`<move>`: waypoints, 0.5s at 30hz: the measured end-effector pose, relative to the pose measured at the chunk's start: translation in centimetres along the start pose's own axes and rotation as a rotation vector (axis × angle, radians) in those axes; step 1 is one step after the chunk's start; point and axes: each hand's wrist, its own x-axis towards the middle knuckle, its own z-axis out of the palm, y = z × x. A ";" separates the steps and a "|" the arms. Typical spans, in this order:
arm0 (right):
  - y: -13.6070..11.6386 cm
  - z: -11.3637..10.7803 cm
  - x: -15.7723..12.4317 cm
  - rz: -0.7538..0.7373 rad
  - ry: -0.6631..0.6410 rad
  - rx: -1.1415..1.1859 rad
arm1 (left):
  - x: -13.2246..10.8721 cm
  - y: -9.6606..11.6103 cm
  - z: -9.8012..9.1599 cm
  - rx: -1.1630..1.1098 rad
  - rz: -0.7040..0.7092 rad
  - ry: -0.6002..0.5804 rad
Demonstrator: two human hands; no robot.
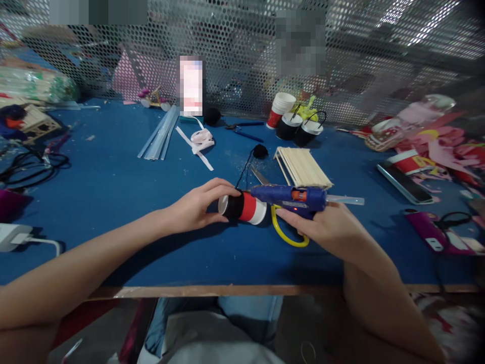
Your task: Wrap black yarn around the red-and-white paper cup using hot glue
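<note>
My left hand (206, 205) grips a paper cup (250, 208) that lies on its side, red and white with a band of black yarn wound round one end. From the cup, a black strand runs up to a small yarn ball (260, 151). In my right hand (326, 225) is a blue hot glue gun (288, 196), its nozzle at the cup's yarn band and a clear glue stick (346, 200) jutting from its back. A small red light glows on the gun. Yellow-handled scissors (290, 238) lie under the gun, partly hidden by it and my right hand.
Behind the cup stand a small stick platform (303, 167), black-wrapped cups (299, 129) and a stack of paper cups (280, 108). White ribbon (200, 141), glue sticks (159, 134) and pliers (246, 130) lie further back. At right are a phone (404, 183) and a purple power strip (435, 232).
</note>
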 end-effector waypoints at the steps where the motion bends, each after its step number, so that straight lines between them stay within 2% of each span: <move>1: 0.0 0.0 0.0 -0.017 -0.008 -0.003 | 0.0 0.0 0.0 0.005 0.006 -0.006; 6: -0.1 -0.1 0.0 0.020 -0.019 0.028 | -0.1 -0.4 0.2 -0.025 -0.015 0.014; 13: -0.8 -0.4 -0.5 0.058 -0.007 -0.017 | -0.1 -0.6 0.5 -0.253 -0.300 0.047; 15: -1.0 -0.6 -0.4 0.027 -0.002 -0.064 | 0.1 -0.4 0.5 -0.298 -0.356 0.032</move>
